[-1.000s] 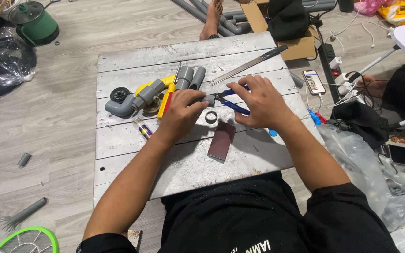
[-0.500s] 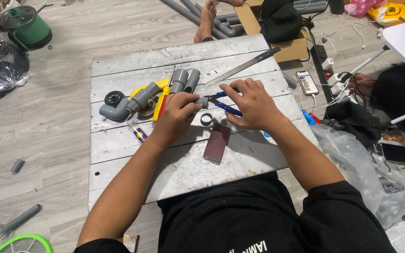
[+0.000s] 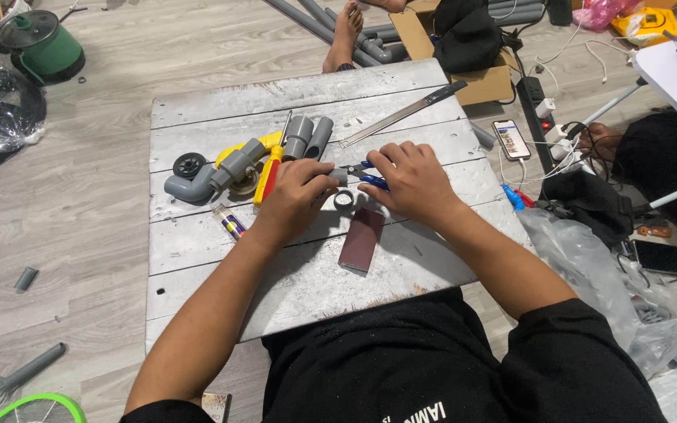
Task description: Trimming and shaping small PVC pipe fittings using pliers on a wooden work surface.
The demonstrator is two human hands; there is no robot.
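Grey-white boards: a low, worn wooden counter [image 3: 197,294] of pale painted planks carries everything the hands work on.
Left hand [image 3: 295,196]: lies palm down near the middle of the counter, fingers [image 3: 324,182] curled narrow around a short grey plastic pipe piece [image 3: 339,176]; only the end of that piece shows past the fingertips.
Right hand [image 3: 410,178]: palm down just right of the left one, fingers bent and resting on a pair of blue-handled pliers [image 3: 371,182]; whether they grip the handles or only press on them cannot be told.
Small round ring: a small black and white ring [image 3: 344,200] lies flat on the counter between the two hands, just below the pipe piece.
Brown sheet: a dark reddish-brown rectangular sheet [image 3: 361,240], like sandpaper, lies flat just below the ring, nearer the person.
Pipe fittings: a grey plastic elbow with joined sleeves [image 3: 197,182] lies left of the left hand, and two short grey pipe stubs [image 3: 307,138] lie side by side above it.
Yellow and red tool: a yellow and red handled tool [image 3: 266,168] lies between the elbow and the left hand.
Black wheel: a small black round wheel [image 3: 188,165] sits near the counter's left edge.
Long blade: a long flat metal saw blade [image 3: 401,115] lies slantwise near the far right corner.
Floor: a green pot with a lid [image 3: 45,51] stands on the pale wooden floor, well apart to the upper left.
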